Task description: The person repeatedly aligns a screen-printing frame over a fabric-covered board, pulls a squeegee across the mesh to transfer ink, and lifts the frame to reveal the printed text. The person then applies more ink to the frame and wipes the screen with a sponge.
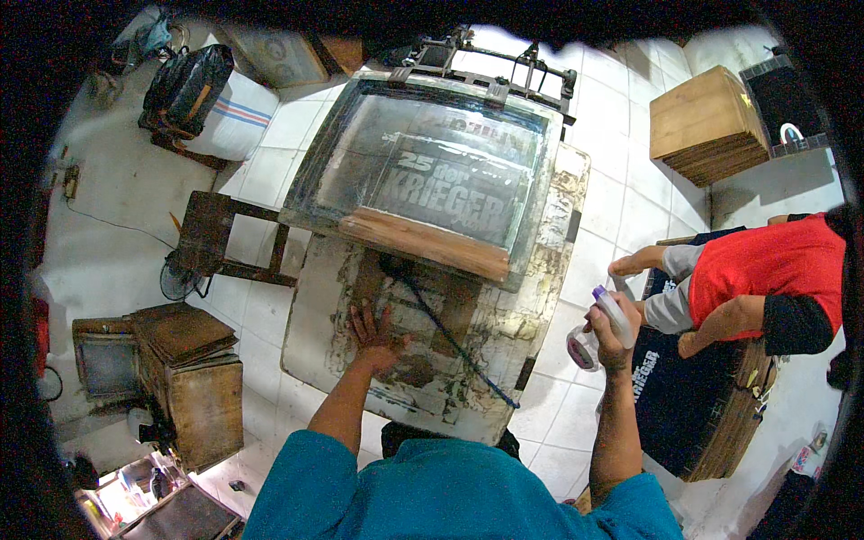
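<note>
A worn, stained printing board (315,324) lies in front of me in the head view. My left hand (373,337) rests on it with fingers spread. My right hand (612,328), raised beyond the board's right side, grips a spray bottle (581,351) with a pale body and purple top. Above the board lies a glass-like printing screen (360,135) with pale lettering and a wooden strip (423,241) along its near part, attached to a metal hinge rig (558,85) at the back. A dark cord (454,337) runs diagonally across the board from under the screen.
A co-worker in red (747,274) bends over dark printed fabric (684,405) on stacked boards at right. Another board stack (706,121) stands behind. Left are a wooden stool (202,238), a fan (180,277), wooden boxes (202,405) and a black bag (180,90).
</note>
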Demonstrator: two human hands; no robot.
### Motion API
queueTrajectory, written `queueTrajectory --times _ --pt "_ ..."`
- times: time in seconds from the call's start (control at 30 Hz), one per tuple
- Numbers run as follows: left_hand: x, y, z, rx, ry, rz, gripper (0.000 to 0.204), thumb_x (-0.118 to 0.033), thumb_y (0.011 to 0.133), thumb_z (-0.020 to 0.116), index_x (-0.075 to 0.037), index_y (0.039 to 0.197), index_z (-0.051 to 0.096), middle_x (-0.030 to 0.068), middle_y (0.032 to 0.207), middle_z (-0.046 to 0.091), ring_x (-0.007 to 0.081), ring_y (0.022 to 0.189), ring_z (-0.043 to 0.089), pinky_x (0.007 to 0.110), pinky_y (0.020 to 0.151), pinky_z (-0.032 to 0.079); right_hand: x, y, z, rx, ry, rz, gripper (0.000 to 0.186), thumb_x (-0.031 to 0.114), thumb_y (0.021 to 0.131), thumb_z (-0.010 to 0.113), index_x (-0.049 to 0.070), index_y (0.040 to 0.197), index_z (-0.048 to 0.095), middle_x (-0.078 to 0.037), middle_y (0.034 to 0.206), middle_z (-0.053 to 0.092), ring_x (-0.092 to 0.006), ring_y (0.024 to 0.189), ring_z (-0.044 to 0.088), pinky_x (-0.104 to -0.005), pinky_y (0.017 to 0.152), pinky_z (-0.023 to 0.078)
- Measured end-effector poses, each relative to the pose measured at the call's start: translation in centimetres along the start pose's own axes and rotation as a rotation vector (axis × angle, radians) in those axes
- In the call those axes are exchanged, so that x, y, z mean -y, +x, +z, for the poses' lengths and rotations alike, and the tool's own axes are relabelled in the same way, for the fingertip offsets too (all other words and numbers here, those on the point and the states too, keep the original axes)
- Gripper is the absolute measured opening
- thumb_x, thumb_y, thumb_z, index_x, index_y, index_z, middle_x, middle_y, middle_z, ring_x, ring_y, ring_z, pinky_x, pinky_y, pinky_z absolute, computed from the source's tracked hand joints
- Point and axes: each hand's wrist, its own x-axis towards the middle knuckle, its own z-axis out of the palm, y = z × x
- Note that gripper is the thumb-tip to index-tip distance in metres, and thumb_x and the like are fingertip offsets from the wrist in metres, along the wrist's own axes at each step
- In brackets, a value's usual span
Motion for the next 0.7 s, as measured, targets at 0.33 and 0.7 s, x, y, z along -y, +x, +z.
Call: queueTrajectory --times 0.33,0.7 --pt "1.6 1.5 3.1 -0.209 -0.051 0.097 0.101 -0.083 0.092 0.037 -0.026 0.167 0.003 0.0259 0.167 -0.022 0.0539 0.151 -0.022 0.074 0.113 -0.014 2.0 4.8 5.6 0.262 0.135 -0.134 0.013 0.013 0.087 0.071 0.003 0.091 0.063 -0.003 0.078 0.061 -0.0122 0.068 0.055 -0.0278 0.065 0.045" --pt "-0.4 -0.2 -0.3 0.013 0.035 -0.024 0.1 -0.083 0.093 0.033 -0.025 0.167 0.0 0.023 0.167 -0.026 0.0496 0.151 -0.026 0.068 0.116 -0.017 1.7 4.6 4.8 0.312 0.123 -0.094 0.018 0.017 0.086 0.071 0.003 0.096 0.066 -0.002 0.077 0.063 -0.0107 0.072 0.06 -0.026 0.066 0.048"
